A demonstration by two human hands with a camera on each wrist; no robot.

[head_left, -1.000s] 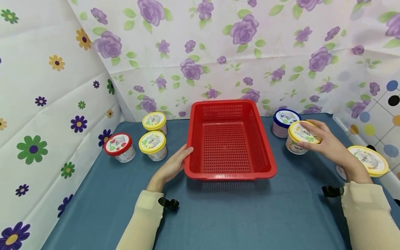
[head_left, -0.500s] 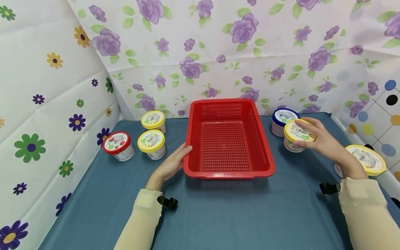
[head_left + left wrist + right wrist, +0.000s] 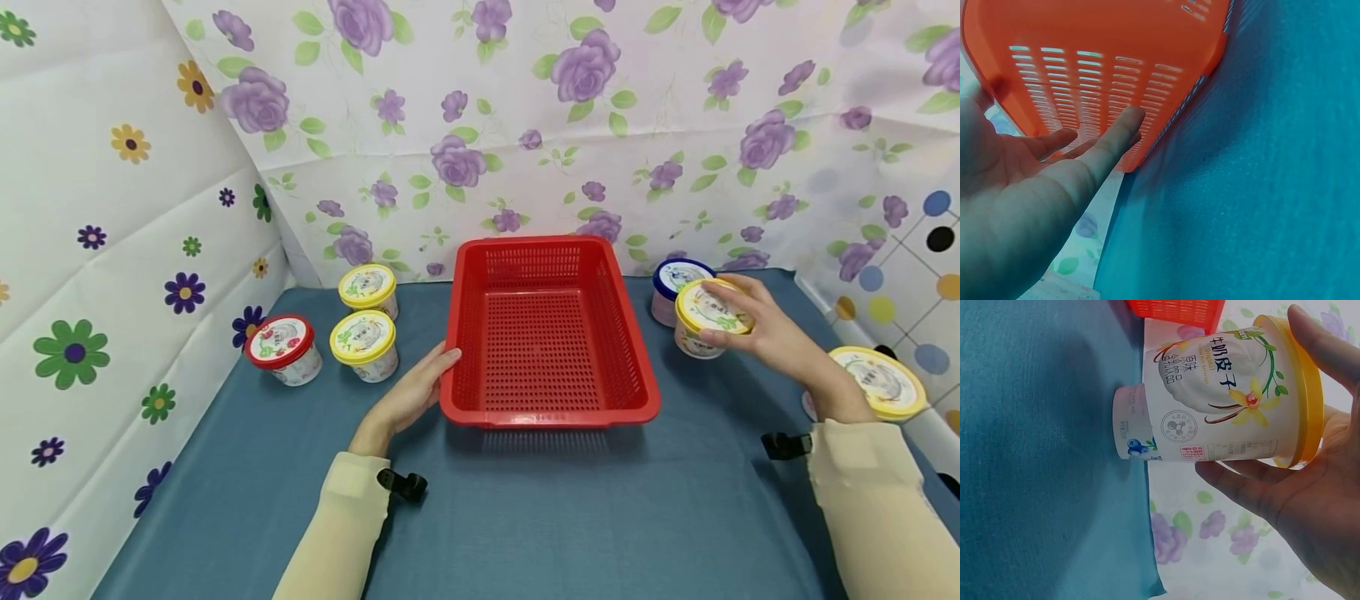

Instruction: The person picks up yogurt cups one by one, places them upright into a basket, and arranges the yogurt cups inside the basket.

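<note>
My right hand (image 3: 761, 321) grips a yellow-lidded milk drink cup (image 3: 697, 332) around its side, near the lid. In the right wrist view, this cup (image 3: 1216, 400) shows a vanilla flower print and appears raised off the cloth. Just behind it stands a blue-lidded cup (image 3: 666, 304), partly hidden; its blueberry print (image 3: 1138, 447) shows in the right wrist view. My left hand (image 3: 408, 392) holds the left side of a red plastic basket (image 3: 645, 408), thumb at the rim. Seen from the left wrist, the other fingers (image 3: 1110, 140) lie along the slotted outer wall (image 3: 1085, 37).
On the left stand a red-lidded cup (image 3: 288, 350) and two yellow-lidded cups, the nearer (image 3: 366, 346) in front of the farther (image 3: 367, 290). Another yellow-lidded cup (image 3: 881, 383) sits beside my right forearm. Floral sheets (image 3: 525, 192) wall off the back and sides of the blue cloth (image 3: 585, 517).
My right hand has moved the yellow-lidded cup slightly left and up in the head view, so it covers more of the blue-lidded one. My left hand stays on the basket.
</note>
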